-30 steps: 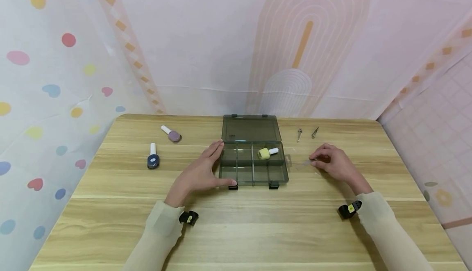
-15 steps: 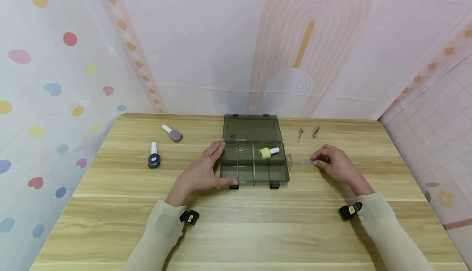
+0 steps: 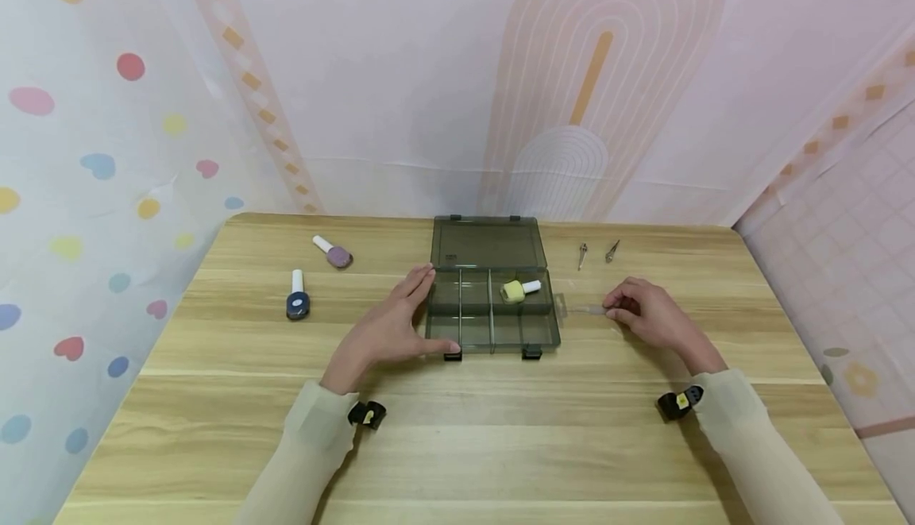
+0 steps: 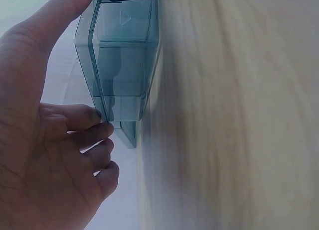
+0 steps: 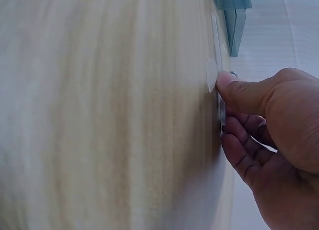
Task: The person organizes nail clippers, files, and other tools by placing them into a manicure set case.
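A smoky clear plastic compartment box (image 3: 475, 342) stands with its lid up on the table. My left hand (image 3: 389, 326) holds its left end, thumb at the front corner by a latch and fingertips at the back corner. In the left wrist view the box wall (image 4: 122, 65) shows between thumb and fingers. A yellow nail polish bottle (image 3: 513, 292) with a white cap lies in a right compartment. To the right, my right hand (image 3: 646, 312) pinches a thin clear strip (image 3: 588, 310) low at the table. A pale thin disc (image 5: 212, 74) shows beside the thumb in the right wrist view.
A clear rectangular piece (image 3: 561, 305) lies against the box's right side, in line with the strip. Two small metal pieces, one left (image 3: 582, 256) and one right (image 3: 612, 251), lie behind the right hand. A purple polish bottle (image 3: 338, 256) and a navy one (image 3: 297, 305) lie at left.
The clear strip, slanted at first, now lies straighter between the right fingertips and the box. Left hand and box stay put; the head view has shifted slightly.
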`<state>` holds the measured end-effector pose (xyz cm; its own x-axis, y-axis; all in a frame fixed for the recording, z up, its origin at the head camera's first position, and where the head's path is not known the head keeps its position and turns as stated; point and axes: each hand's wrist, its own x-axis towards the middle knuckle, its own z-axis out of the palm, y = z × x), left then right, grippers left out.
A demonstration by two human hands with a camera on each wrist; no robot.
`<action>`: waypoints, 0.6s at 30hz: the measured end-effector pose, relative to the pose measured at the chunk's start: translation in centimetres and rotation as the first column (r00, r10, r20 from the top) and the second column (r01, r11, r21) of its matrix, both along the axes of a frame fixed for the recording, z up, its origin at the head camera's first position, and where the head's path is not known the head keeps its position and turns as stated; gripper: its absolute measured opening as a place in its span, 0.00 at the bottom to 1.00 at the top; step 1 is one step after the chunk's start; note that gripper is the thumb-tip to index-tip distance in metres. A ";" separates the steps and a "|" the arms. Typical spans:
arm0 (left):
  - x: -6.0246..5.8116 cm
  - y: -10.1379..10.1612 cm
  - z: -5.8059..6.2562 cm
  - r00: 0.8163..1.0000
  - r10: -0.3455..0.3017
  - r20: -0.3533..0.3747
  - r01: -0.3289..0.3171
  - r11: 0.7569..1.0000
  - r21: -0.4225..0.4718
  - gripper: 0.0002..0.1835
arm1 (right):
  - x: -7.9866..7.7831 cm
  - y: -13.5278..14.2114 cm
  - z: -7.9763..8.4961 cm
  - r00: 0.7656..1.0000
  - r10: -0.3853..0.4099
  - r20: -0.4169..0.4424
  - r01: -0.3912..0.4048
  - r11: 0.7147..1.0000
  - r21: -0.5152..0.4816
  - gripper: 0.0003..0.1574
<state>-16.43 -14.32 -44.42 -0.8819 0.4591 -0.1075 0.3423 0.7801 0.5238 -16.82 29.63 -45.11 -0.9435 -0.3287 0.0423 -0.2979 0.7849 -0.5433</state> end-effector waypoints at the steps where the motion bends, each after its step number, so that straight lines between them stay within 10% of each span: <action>1: 0.0 0.0 0.0 1.000 0.001 0.001 -0.001 1.000 0.004 0.71 | 0.0 0.0 0.0 1.000 0.000 -0.002 0.000 1.000 -0.001 0.04; 18: 0.0 0.1 0.0 1.000 -0.004 0.003 0.004 1.000 0.010 0.71 | 0.5 -0.6 0.3 0.998 -0.057 -0.029 0.055 0.996 -0.066 0.05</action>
